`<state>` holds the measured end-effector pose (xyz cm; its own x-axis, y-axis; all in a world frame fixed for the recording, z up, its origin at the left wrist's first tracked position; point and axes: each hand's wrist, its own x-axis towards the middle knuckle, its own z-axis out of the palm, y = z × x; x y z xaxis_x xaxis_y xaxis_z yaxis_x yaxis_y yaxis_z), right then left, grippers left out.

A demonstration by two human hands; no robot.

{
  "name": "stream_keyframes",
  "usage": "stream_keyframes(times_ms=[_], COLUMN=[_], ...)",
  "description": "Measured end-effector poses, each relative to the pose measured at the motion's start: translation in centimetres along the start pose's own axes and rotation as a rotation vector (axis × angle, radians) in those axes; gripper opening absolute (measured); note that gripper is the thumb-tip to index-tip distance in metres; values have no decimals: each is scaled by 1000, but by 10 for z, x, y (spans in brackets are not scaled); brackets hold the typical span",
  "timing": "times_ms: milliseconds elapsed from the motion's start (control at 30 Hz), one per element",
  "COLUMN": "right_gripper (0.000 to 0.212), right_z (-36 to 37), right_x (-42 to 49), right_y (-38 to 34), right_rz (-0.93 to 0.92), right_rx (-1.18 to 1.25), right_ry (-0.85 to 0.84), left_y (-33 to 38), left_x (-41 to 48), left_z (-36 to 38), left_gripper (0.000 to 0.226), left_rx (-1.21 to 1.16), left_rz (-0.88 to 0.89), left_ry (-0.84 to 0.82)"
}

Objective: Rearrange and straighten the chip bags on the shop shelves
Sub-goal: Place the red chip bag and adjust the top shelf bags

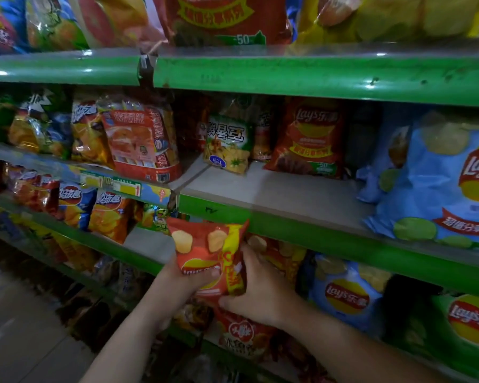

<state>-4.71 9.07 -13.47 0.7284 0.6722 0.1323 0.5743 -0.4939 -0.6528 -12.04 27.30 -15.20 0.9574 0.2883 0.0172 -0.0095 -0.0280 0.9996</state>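
Orange-red foil, glossy and creased, makes up the bag (202, 244) held upright in front of the lower shelf row, its pointed top corners reaching the green lip (288, 228) of the shelf above. Printed chips and a yellow side band show on its puffed face. The left hand (177, 283) grips its lower left side, thumb curled across the front; the right hand (260, 291) clasps the right edge and bottom, fingers wrapped behind. Just below them lies a crumpled red pack (244, 335), and beside the right hand stand a small blue bag (343, 294) and a green bag (465, 327). Above the lip, a pale flat board (274, 189) carries a dark red bag (307, 139) and a green-white bag (228, 145) at the back, with a big blue bag (432, 183) slumped at the right. To the left, a clear-windowed red packet (138, 142) leans over paper price tags (126, 186).
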Motion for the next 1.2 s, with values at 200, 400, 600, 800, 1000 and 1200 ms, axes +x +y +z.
stream_keyframes(times_ms=[200,400,600,800,1000,1200], right_gripper=[65,53,46,29,25,93], right_z=[-20,-39,-82,-160,-258,-340], right_x=[6,-8,-30,-48,-49,-23], right_y=[29,15,-28,-74,-98,-131], right_rz=[7,23,-78,-384,-617,-202], right_rx=[-145,-204,-196,-175,-233,66], right_ry=[118,167,238,703,1217,1101], left_y=[-36,-50,-73,-22,77,185], left_x=[41,93,101,73,30,4], left_z=[-33,-20,-15,-17,14,60], left_gripper=[71,83,118,122,50,53], left_rx=[32,34,28,516,1087,1107], left_rz=[-121,-139,-176,-257,-176,112], left_ry=[45,66,192,329,129,207])
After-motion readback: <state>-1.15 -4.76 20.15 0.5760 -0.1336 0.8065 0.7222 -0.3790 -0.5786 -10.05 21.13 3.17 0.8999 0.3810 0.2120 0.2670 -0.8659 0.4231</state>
